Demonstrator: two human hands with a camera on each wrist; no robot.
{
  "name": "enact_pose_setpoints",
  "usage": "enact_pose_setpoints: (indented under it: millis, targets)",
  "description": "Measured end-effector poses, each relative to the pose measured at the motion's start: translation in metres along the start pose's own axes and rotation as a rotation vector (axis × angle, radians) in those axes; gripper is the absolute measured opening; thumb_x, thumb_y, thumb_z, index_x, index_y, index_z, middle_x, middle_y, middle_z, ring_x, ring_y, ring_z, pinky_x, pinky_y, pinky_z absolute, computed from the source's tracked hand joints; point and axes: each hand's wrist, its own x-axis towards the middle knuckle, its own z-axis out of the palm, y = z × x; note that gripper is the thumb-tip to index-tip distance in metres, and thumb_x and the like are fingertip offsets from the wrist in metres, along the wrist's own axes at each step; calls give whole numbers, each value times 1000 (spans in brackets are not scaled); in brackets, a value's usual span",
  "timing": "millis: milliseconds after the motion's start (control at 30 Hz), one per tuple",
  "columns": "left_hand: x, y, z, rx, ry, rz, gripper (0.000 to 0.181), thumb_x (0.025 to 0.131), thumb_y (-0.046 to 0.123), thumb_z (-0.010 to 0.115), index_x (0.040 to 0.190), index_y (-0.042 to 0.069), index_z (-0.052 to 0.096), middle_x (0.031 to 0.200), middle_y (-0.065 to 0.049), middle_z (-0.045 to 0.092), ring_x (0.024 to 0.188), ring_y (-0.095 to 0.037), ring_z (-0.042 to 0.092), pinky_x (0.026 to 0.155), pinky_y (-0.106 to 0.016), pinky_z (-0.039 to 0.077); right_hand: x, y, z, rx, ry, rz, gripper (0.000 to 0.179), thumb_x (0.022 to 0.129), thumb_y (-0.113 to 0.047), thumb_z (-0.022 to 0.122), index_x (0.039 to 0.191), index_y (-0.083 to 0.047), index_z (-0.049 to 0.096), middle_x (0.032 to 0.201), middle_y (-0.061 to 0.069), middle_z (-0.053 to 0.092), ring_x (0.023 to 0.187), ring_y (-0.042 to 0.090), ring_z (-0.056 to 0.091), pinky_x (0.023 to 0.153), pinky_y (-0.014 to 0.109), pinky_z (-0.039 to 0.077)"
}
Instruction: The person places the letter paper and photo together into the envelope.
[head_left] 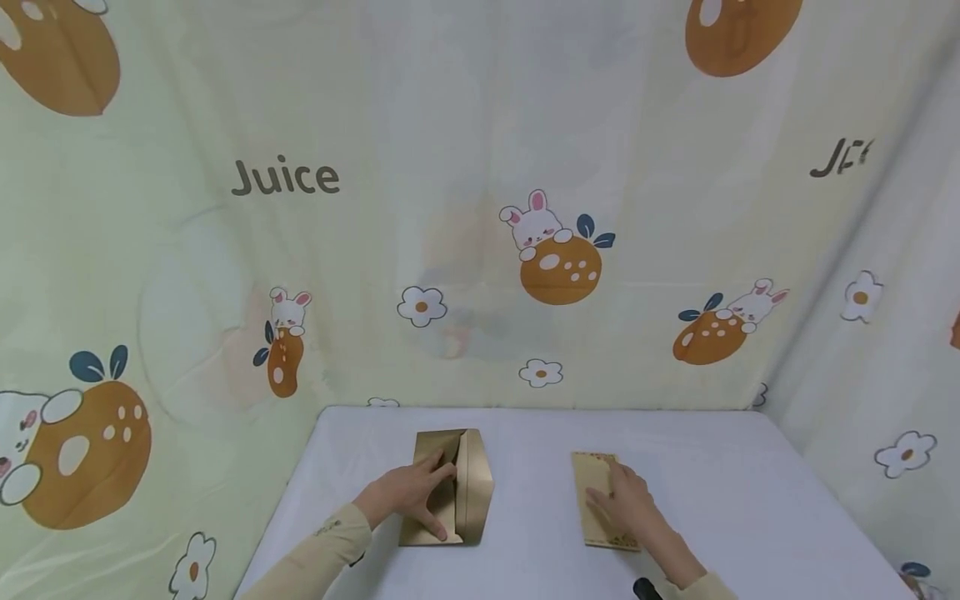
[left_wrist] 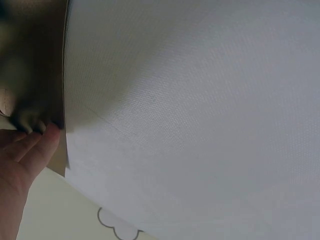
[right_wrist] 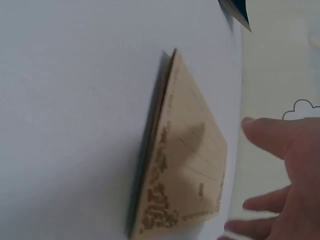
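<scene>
A gold envelope (head_left: 430, 442) lies on the white table at the left, its flap (head_left: 474, 487) folded out to the right and its mouth gaping a little. My left hand (head_left: 408, 492) rests on it with thumb and fingers spread, the fingertips right at the mouth's edge. In the left wrist view, those fingers (left_wrist: 42, 147) reach the dark side of the envelope. To the right lies a tan card (right_wrist: 187, 155) with a brown patterned border and printed lines, apparently on top of a thin stack. Over its right side hovers my right hand (head_left: 630, 500), fingers loosely extended and holding nothing.
The white table (head_left: 532, 500) stretches between the envelope and the card. Behind it hangs a pale curtain (head_left: 450, 358) printed with rabbits, oranges and flowers, and it also closes off the right side.
</scene>
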Motion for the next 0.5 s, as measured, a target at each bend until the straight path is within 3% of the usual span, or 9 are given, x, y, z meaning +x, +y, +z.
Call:
enact_pose_setpoints:
  millis: [167, 333, 500]
  targets:
    - [-2, -3, 4, -16, -13, -25, 96, 62, 78, 76, 133, 27, 37, 158, -32, 31, 117, -37, 63, 76, -43, 57, -2, 5, 10, -33, -32, 82, 99, 92, -47, 69, 147, 20, 21, 146, 52, 20, 131, 72, 25, 97, 80, 33]
    - [0, -3, 6, -22, -7, -9, 97, 63, 79, 75, 135, 28, 36, 158, -32, 30, 116, -36, 64, 75, -41, 57, -5, 6, 14, -66, 6, 101, 102, 87, -39, 76, 145, 23, 19, 145, 54, 18, 128, 72, 27, 98, 77, 34]
    - [1, 1, 2, -15, -1, -5, 98, 62, 76, 77, 136, 25, 37, 157, -33, 31, 119, -38, 62, 76, -44, 58, -3, 7, 12, -28, 12, 102, 105, 86, -33, 79, 147, 23, 13, 144, 54, 18, 129, 73, 23, 97, 75, 36]
